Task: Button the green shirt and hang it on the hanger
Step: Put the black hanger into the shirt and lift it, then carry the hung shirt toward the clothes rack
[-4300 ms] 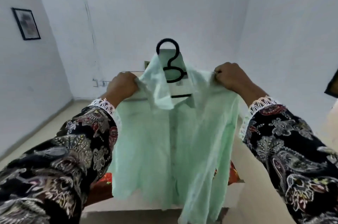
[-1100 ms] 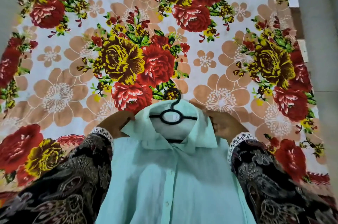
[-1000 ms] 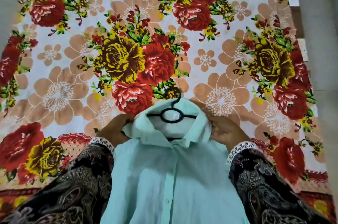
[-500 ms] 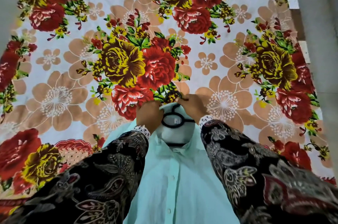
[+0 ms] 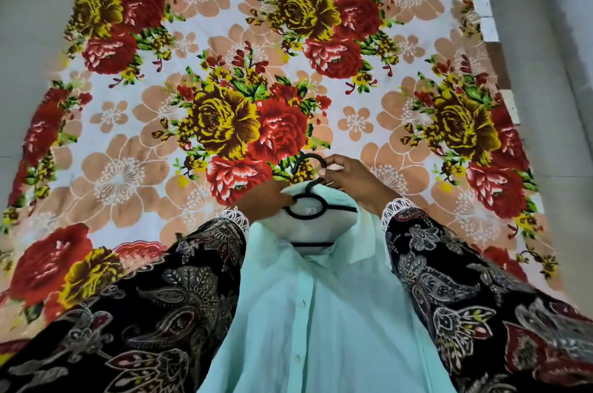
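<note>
Floral bedsheet (image 5: 134, 142) in red, yellow and peach covers the flat surface below my view, with grey floor at both sides. On it lies the green shirt (image 5: 321, 312), front up, placket closed as far as I can see, its lower part running out of frame at the bottom edge.

The black hanger (image 5: 308, 209) sits inside the collar, its ring and hook projecting past the neckline onto the sheet.

My right hand (image 5: 353, 182) pinches the hook between thumb and fingertips. My left hand (image 5: 266, 200) has its fingers curled at the ring on the hanger's neck; it appears to grip there, though the contact is partly hidden. Both hands are therefore at the top of the garment, with the shirt body lying between my patterned sleeves (image 5: 144, 312).

Assessment: the cloth looks thin, light and limp, liable to slide off the shoulders if tilted. The hanger is the rigid part; I judge the hook the correct place to lift.
</note>
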